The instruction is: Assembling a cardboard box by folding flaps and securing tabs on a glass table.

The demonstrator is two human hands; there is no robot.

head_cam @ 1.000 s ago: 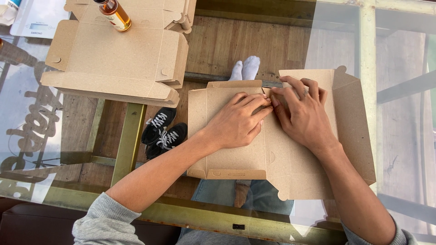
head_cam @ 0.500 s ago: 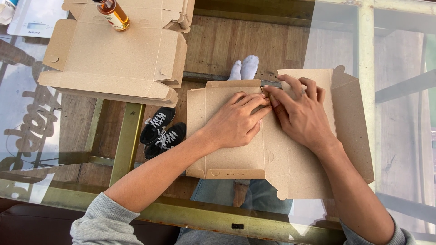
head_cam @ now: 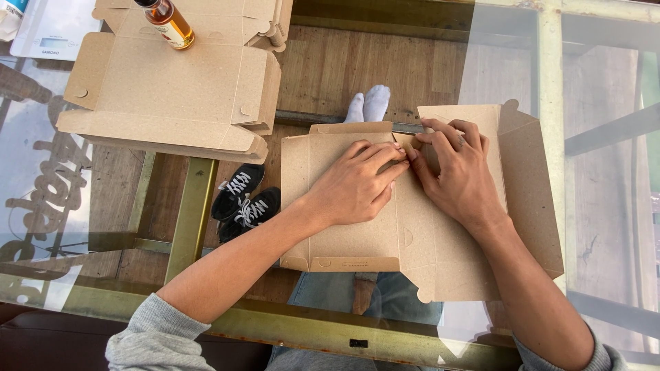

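Nearest to me, my grey sleeves [head_cam: 155, 336] enter from the lower edge, both forearms reaching forward over the glass tabletop [head_cam: 605, 206]. My left hand [head_cam: 354, 185] lies palm down, fingers extended and together, pressing flat on the left panel of an unfolded brown cardboard box blank [head_cam: 357, 240]; it grips nothing. My right hand [head_cam: 457, 172] rests just beside it to the right, fingers bent, the fingertips pinching a small flap at the far edge of the same blank, where the tips of both hands meet. The blank lies flat on the tabletop directly under both hands, with a raised side panel to the right of my right hand and a folded front edge near my left wrist. Through the glass, below my left forearm, a pair of black sneakers [head_cam: 244, 199] stands on the wooden floor [head_cam: 357, 69]; beyond my fingertips, my feet in white socks [head_cam: 369, 103] show. Further off, to the far left of my left hand, a stack of partly folded cardboard boxes [head_cam: 172, 89] sits on the tabletop, with an amber glass bottle [head_cam: 167, 22] lying on top. At the far left corner lies a flat white device [head_cam: 48, 31].
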